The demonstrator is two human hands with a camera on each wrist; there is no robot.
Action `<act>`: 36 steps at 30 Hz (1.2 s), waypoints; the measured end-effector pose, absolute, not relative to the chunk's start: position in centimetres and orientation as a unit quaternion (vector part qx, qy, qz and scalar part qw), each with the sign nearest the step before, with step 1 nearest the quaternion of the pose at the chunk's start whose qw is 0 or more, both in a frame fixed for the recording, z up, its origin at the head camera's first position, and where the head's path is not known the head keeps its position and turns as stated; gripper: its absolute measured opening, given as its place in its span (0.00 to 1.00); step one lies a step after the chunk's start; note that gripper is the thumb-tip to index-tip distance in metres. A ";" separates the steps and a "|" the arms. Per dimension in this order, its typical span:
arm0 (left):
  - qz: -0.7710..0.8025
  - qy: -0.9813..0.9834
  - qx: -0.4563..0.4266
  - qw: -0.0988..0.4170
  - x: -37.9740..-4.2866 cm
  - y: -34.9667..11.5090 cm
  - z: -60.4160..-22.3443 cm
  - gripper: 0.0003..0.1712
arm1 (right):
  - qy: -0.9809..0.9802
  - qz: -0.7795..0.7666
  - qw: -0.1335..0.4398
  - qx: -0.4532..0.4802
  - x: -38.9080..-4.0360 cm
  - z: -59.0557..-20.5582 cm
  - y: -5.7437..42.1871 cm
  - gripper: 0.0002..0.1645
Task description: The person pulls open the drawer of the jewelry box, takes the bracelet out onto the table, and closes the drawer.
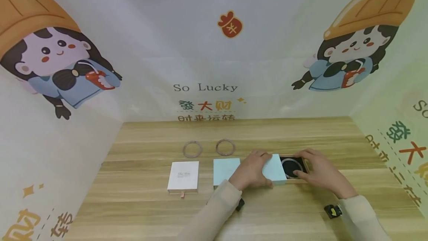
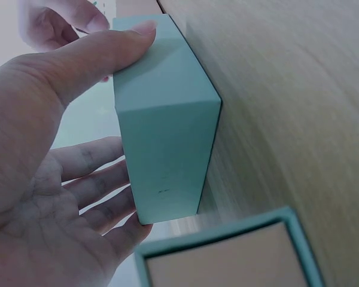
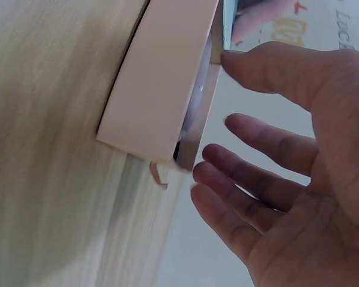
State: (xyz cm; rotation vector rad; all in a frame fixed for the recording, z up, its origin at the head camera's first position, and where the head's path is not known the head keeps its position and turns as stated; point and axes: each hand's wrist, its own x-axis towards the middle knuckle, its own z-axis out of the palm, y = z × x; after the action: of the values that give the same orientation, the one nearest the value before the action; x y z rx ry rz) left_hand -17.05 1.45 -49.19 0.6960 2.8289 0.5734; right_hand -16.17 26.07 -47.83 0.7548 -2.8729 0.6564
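My left hand (image 1: pixel 252 170) holds a light-blue box sleeve (image 1: pixel 275 168) across its width, the thumb (image 2: pixel 122 51) on the near side and the fingers on the far side. From the sleeve's right end sticks out a pinkish drawer (image 3: pixel 158 78) with a small ribbon tab (image 3: pixel 158 175). A bangle (image 1: pixel 283 166) lies on the drawer's black lining. Over the drawer's right part is my right hand (image 1: pixel 319 172), its fingers loosely bent and spread, the thumb near the bangle. Whether the right fingertips touch the drawer or bangle, I cannot tell.
Left of the sleeve sits another light-blue box (image 1: pixel 225 168), partly hidden by my left hand. Further left lies a white box (image 1: pixel 183 177) with a ribbon tab. Behind them are a left bangle (image 1: pixel 183 151) and a right bangle (image 1: pixel 217 150). Printed cloth (image 1: pixel 150 66) surrounds the wooden table (image 1: pixel 140 203).
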 end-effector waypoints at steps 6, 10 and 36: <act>0.191 0.950 0.231 0.091 -17.1 1.5 -49.2 0.52 | -0.948 0.198 0.000 0.251 -16.7 -47.5 25.0 0.27; 0.189 0.950 0.232 0.091 -17.2 1.5 -49.1 0.52 | -0.947 0.190 -0.020 0.260 -17.2 -47.5 24.5 0.30; 0.194 0.948 0.238 0.085 -17.0 1.4 -49.1 0.51 | -0.951 0.186 -0.033 0.244 -17.7 -47.4 23.1 0.31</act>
State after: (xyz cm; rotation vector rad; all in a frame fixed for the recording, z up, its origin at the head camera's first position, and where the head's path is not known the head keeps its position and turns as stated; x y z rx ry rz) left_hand -17.05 1.44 -49.07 0.7094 2.8269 0.5785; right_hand -17.70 23.06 -47.43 0.7824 -3.0534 0.5967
